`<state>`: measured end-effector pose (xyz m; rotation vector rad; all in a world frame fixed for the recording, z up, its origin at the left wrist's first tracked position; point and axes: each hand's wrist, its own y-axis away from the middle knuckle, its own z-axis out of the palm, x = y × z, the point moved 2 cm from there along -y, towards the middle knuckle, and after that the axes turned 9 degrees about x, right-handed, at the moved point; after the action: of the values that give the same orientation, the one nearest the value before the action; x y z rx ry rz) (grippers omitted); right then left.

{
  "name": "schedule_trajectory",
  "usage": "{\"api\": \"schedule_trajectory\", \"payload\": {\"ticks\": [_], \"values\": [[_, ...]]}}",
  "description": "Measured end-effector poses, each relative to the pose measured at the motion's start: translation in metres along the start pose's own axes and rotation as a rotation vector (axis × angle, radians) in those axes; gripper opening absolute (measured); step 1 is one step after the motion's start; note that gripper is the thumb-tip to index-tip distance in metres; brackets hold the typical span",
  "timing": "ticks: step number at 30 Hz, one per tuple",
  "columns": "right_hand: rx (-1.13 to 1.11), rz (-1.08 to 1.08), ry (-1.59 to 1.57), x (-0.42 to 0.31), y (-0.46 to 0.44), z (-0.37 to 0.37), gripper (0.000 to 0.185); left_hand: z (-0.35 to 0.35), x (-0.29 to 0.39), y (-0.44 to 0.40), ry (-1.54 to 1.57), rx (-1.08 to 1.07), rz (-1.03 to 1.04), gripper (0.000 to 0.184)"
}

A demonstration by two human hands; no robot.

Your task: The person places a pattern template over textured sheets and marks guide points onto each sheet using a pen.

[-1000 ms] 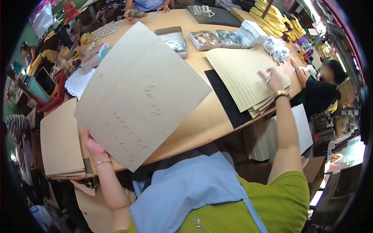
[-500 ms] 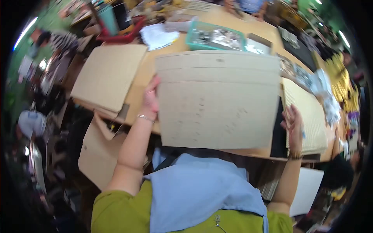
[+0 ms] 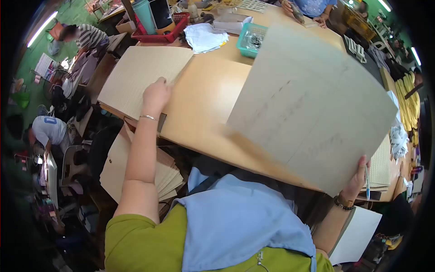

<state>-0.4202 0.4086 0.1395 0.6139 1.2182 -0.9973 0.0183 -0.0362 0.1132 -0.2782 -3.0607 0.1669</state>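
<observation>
A large grey-beige cardboard sheet (image 3: 312, 109) with faint pencil-like marks is tilted above the table, its near right corner gripped by my right hand (image 3: 355, 183). A light-blue pen (image 3: 368, 183) sticks out beside that hand's fingers. On the left, my left hand (image 3: 156, 96) rests at the right edge of a stack of tan ribbed sheets (image 3: 142, 70). Its fingers are curled in, and whatever may be pinched under them is hidden. Behind the cardboard, a second stack of yellowish ribbed sheets (image 3: 383, 165) is partly covered.
The wooden table (image 3: 208, 95) bears a teal basket (image 3: 247, 45), partly hidden, a white cloth (image 3: 205, 38) and a red tray (image 3: 170, 37). More tan sheets (image 3: 122, 170) lie below the left table edge. Across the table are another person's hands (image 3: 320, 21).
My left hand has let go of the cardboard and moved left onto the tan stack. My right hand has left the ribbed stack and taken the cardboard, which has swung right and tilted.
</observation>
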Motion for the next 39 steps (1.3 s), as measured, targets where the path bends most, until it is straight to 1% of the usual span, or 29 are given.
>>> {"api": "schedule_trajectory", "payload": {"ticks": [1,2,5,6,8,9,10,13,14,16,17,19,20,22,23,24,25,27,28,31,32,34,36,39], "values": [[-0.02,-0.02,-0.032,-0.005,-0.005,-0.008,0.031,-0.006,-0.001,0.0,0.004,-0.056,-0.008,0.049],[0.022,-0.052,-0.059,-0.007,-0.009,-0.013,0.032,-0.008,0.0,-0.002,0.009,-0.109,-0.013,0.047],[0.15,-0.14,-0.118,-0.022,-0.018,-0.021,0.034,0.002,0.007,0.008,0.944,-0.36,0.076,0.04],[0.166,-0.148,-0.166,-0.026,-0.021,-0.026,0.035,-0.014,0.024,0.024,1.175,-0.602,-0.097,0.039],[0.195,-0.169,-0.263,-0.036,-0.029,-0.037,0.036,-0.008,0.055,0.041,1.062,-0.482,0.229,0.041],[0.249,-0.157,-0.268,-0.041,-0.031,-0.043,0.036,-0.006,0.066,0.044,1.002,-0.415,0.388,0.042],[0.301,-0.146,-0.275,-0.047,-0.033,-0.047,0.036,0.003,0.066,0.039,0.679,-0.274,0.579,0.063],[0.39,-0.153,-0.257,-0.054,-0.034,-0.061,0.037,0.026,0.081,0.041,0.119,-0.087,0.715,0.082],[0.407,-0.16,-0.243,-0.056,-0.033,-0.066,0.037,0.034,0.087,0.04,0.139,-0.09,0.716,0.087],[0.332,-0.154,0.085,-0.052,-0.031,-0.087,0.036,0.042,0.107,0.046,0.176,-0.095,0.715,0.097],[0.288,-0.146,0.249,-0.046,-0.031,-0.096,0.035,0.043,0.119,0.053,0.19,-0.083,0.715,0.094],[0.267,-0.091,0.333,-0.029,-0.029,-0.089,0.034,0.037,0.153,0.075,0.213,-0.052,0.71,0.086],[0.254,-0.064,0.373,-0.022,-0.027,-0.082,0.034,0.043,0.166,0.08,0.28,-0.062,0.681,0.081],[0.13,-0.002,0.382,-0.012,-0.021,-0.049,0.034,0.058,0.188,0.086,0.417,-0.078,0.615,0.071],[0.069,0.029,0.386,-0.007,-0.02,-0.04,0.034,0.059,0.194,0.087,0.54,-0.087,0.573,0.068],[0.097,0.053,0.471,0.003,-0.022,-0.041,0.038,0.059,0.199,0.086,0.663,-0.094,0.53,0.065],[0.077,0.031,0.499,0.01,-0.023,-0.039,0.039,0.058,0.201,0.084,0.784,-0.101,0.485,0.062],[0.034,-0.014,0.551,0.022,-0.022,-0.028,0.042,0.059,0.189,0.064,0.71,-0.064,0.502,0.065],[-0.01,-0.079,0.688,0.019,-0.022,-0.016,0.045,0.059,0.178,0.052,0.668,-0.046,0.508,0.067],[-0.095,-0.174,0.752,0.034,-0.018,0.011,0.048,0.05,0.146,0.025,0.276,-0.081,0.445,0.073],[-0.097,-0.158,0.763,0.04,-0.015,0.023,0.049,0.05,0.139,0.023,0.249,-0.055,0.491,0.076],[-0.112,-0.109,0.687,0.056,-0.008,0.042,0.05,0.051,0.128,0.024,0.196,-0.006,0.583,0.081],[-0.11,-0.07,0.6,0.072,-0.002,0.054,0.055,0.055,0.131,0.026,0.172,0.024,0.558,0.083],[-0.064,-0.042,0.475,0.079,-0.013,0.05,0.058,0.059,0.143,0.035,0.174,0.055,0.499,0.086]]}}
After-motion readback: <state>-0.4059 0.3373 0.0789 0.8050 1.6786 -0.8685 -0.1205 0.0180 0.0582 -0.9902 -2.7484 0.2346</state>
